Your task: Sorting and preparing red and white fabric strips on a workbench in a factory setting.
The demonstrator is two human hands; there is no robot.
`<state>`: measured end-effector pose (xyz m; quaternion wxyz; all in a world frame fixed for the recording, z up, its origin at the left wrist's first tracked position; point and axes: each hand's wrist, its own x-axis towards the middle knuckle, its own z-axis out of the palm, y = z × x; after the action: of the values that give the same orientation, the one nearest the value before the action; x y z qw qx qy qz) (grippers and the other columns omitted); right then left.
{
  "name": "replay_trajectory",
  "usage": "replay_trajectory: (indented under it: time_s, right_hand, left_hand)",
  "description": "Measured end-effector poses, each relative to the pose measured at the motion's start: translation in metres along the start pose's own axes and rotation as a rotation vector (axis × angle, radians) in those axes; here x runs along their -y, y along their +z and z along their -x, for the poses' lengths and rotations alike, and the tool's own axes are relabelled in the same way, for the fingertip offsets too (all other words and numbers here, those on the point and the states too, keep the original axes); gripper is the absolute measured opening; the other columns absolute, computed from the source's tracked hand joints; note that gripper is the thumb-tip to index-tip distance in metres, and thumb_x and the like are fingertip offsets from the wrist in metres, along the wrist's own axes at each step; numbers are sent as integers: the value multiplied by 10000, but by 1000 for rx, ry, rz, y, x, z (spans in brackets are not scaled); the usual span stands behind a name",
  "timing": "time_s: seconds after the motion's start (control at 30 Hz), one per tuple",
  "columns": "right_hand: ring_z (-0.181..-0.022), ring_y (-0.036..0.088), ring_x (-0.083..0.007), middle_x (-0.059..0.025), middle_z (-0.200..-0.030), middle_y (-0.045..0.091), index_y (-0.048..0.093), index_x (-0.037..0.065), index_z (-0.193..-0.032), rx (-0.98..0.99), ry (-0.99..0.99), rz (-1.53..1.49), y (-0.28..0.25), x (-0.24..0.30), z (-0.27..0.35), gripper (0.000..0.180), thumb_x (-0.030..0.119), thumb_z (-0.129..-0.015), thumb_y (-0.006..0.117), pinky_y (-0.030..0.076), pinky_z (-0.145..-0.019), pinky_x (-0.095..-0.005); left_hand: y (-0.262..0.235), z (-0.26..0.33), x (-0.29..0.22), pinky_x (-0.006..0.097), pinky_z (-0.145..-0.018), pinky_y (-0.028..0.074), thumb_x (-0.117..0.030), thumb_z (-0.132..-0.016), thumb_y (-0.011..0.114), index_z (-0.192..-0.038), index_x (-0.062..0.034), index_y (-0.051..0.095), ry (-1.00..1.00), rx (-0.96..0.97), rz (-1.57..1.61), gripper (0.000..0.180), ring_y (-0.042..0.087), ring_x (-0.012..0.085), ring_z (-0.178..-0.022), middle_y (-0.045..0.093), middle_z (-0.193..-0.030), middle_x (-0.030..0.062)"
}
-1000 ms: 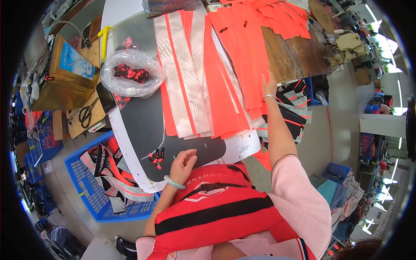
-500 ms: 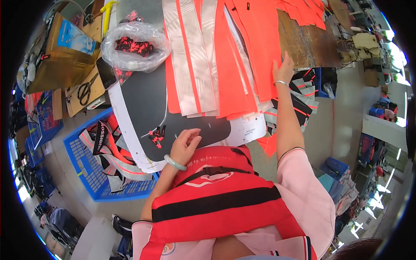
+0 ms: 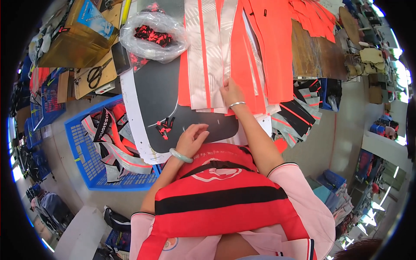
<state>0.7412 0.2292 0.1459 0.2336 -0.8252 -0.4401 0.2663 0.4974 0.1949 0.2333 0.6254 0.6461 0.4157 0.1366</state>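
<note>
Long silver-and-orange fabric strips (image 3: 195, 65) lie side by side on the table, overlapping plain orange fabric pieces (image 3: 279, 56). My right hand (image 3: 232, 94), with a metal bracelet at the wrist, has its fingers closed on the edge of a silver strip near the front end of the stack. Close to the table's near edge, my left hand (image 3: 193, 141) hovers or rests with loosely curved fingers, the thumb apart, nothing in it. A few small black-and-red tabs (image 3: 164, 129) lie just beyond it on the dark board (image 3: 149, 93).
A clear plastic bag (image 3: 172, 51) of black-and-red pieces sits at the far left. Beside it are a phone (image 3: 121, 59) and scissors (image 3: 94, 78). A blue crate (image 3: 84, 167) of striped fabric stands left below the table. Striped pieces (image 3: 299, 110) hang at the right.
My right hand has moved left and nearer, from the right edge of the orange pieces to a silver strip. My left hand stays near the table edge; the view has shifted slightly.
</note>
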Motion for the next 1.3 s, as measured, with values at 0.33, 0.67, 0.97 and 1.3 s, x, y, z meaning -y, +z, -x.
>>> replay_trajectory:
  time_s: [0.33, 0.67, 0.97, 1.3]
  right_hand:
    - [-874, 652, -336, -183, -882, 663, 643, 30, -956, 192, 91, 110, -14, 11, 28, 407, 402, -790, 650, 501, -761, -450]
    - [-564, 580, -141, -43, -678, 618, 635, 34, -818, 514, 369, -771, -58, 46, 81, 331, 351, -909, 611, 440, -516, -283]
    - [-890, 612, -158, -79, -984, 644, 614, 24, -1091, -75, -529, -619, -156, 121, 159, 292, 169, -845, 677, 471, -775, -280]
    - [-706, 593, -276, -103, -758, 602, 636, 39, -871, 578, -441, -381, -144, 112, 170, 106, 138, -835, 644, 458, -637, -339]
  left_hand:
    - [-4, 0, 24, 309, -745, 502, -201, -893, 622, -1095, -21, 635, 13, 47, -156, 270, 646, 233, -859, 621, -955, 121]
    - [-20, -5, 3, 435, -964, 398, -95, -723, 729, -1173, -79, 609, 567, -447, -534, 466, 505, 351, -1157, 538, -1263, 138]
    - [-18, 27, -97, 315, -687, 503, 11, -765, 675, -925, -20, 674, 617, -49, -101, 163, 652, 271, -771, 682, -860, 114]
    - [-17, 53, -78, 353, -522, 446, -163, -798, 703, -785, -65, 598, 510, 120, -234, 144, 573, 274, -599, 546, -658, 81]
